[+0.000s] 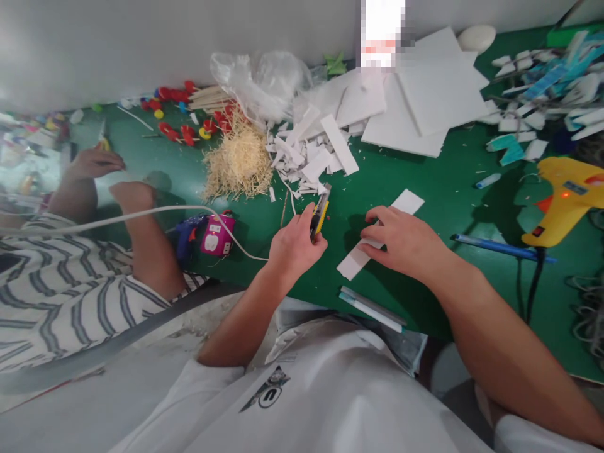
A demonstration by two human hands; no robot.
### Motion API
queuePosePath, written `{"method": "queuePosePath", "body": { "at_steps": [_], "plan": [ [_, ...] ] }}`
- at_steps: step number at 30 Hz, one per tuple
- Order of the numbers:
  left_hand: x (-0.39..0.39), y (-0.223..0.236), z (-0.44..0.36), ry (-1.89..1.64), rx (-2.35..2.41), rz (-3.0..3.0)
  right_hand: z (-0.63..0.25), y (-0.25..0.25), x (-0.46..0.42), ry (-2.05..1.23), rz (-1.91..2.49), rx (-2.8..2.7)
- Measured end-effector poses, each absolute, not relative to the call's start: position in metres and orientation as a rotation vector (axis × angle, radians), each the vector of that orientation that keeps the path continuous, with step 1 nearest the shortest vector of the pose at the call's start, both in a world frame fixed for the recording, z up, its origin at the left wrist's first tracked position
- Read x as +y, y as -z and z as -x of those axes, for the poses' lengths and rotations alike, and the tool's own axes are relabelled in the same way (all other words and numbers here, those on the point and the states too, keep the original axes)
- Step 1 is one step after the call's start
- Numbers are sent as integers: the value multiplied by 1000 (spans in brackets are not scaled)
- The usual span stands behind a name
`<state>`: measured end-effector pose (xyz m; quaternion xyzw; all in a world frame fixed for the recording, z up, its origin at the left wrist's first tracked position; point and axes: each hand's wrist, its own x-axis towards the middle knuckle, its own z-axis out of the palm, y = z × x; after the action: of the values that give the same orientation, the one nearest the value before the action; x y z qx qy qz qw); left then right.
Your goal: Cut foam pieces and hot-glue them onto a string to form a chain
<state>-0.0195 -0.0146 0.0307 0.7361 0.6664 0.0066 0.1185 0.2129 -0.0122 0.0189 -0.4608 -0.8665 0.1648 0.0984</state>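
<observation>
My left hand [297,245] is closed round a yellow and black box cutter [323,211], its blade end pointing away from me. Under the bent fingers of my right hand [401,239] lies a white foam board strip [355,263], slanting across the green table; thumb and fingertips grip it near its middle. The cutter is to the left of the strip, apart from it. Close to the table's front edge lie narrow grey and white strips [372,308]. Beyond my left hand is a heap of white foam scraps [311,157].
White foam sheets [438,82] are stacked at the back. A yellow glue gun [561,201] and a blue pen-like stick [500,246] lie right. Thin wooden sticks [243,157] are piled back left. A purple box [218,234] with a white cable stands left, near a co-worker's hands [97,163].
</observation>
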Motion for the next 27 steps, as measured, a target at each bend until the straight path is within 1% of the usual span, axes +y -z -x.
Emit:
{"method": "queuePosePath", "body": {
  "at_steps": [3,5,10,12,16,20,27],
  "plan": [
    [-17,-24,25,-152,1929,-2192,-212,-17,-13,-455,1366,-2530],
    [-18,-23,28,-244,1896,-2222,-214,-16,-13,-392,1445,-2458],
    [-20,-28,33,-441,1811,-2278,-219,-10,-17,-151,1854,-2165],
    [-19,-30,32,-522,1786,-2275,-218,-5,-18,-165,1872,-2164],
    [-15,-32,29,-638,1736,-2265,-214,1,-17,-260,1748,-2225],
    [-12,-30,22,-513,1688,-2288,-216,1,-12,-303,1693,-2232],
    [-12,-27,8,-295,1640,-2302,-222,2,-8,-325,1737,-2204]
  ]
}}
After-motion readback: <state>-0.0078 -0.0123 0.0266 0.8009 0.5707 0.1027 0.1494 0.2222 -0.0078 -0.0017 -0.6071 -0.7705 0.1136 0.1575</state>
